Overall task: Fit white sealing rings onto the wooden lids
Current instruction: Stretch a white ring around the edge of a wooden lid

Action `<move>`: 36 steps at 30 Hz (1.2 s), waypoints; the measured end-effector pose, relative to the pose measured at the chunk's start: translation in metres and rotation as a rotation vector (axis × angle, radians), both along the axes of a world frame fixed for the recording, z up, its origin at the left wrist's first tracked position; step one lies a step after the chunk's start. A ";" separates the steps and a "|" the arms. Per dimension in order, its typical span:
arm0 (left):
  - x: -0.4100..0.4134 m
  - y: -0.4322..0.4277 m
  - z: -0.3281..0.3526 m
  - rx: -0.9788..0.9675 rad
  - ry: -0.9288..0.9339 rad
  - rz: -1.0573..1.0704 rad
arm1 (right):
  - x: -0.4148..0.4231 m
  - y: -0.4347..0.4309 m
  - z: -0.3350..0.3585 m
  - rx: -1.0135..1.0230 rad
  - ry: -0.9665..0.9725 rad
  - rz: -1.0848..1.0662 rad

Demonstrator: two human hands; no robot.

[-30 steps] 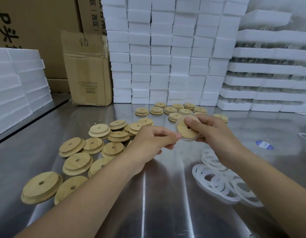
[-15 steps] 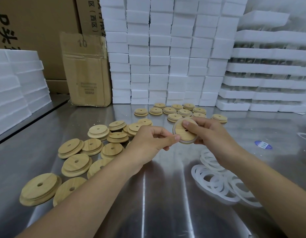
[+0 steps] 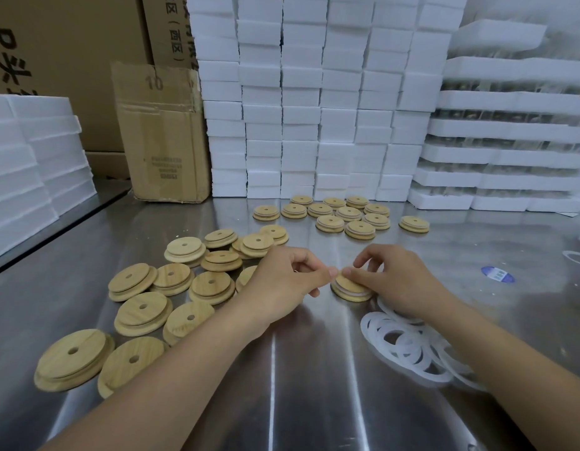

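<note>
Steel table, both hands in pinching grip on round wooden lid, white ring seated.

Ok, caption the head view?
Both hands, left hand and right hand, hold a ringed wooden lid low over the table.

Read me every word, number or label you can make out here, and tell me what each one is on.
"10": on the flap of the open brown cardboard box at the back of the steel table.
"西区" in brackets: on the tall brown carton behind it.
Large black characters on the big left carton: cut off, unreadable.
Small print on the open box and the blue oval sticker: too blurred.
</note>
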State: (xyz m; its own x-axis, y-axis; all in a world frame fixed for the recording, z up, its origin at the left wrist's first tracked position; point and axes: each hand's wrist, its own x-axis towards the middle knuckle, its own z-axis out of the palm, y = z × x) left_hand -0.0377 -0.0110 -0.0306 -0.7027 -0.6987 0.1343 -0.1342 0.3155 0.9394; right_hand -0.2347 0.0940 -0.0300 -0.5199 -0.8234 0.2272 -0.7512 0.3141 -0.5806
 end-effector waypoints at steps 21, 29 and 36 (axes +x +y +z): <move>-0.024 -0.067 0.027 -0.567 -0.254 0.494 | 0.024 0.014 0.023 -0.028 0.126 0.091; -0.063 -0.108 0.039 -0.722 -0.945 0.347 | 0.014 0.009 0.022 -0.014 0.249 -0.002; -0.062 -0.092 0.040 -0.672 -0.771 0.331 | 0.008 0.008 0.024 -0.024 0.171 0.027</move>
State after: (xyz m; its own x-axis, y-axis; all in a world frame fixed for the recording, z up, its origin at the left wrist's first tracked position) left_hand -0.0995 -0.1029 0.0096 -0.5513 -0.8180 0.1639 -0.7900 0.5750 0.2125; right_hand -0.2267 0.1019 -0.0059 -0.4498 -0.8298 0.3302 -0.8478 0.2803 -0.4502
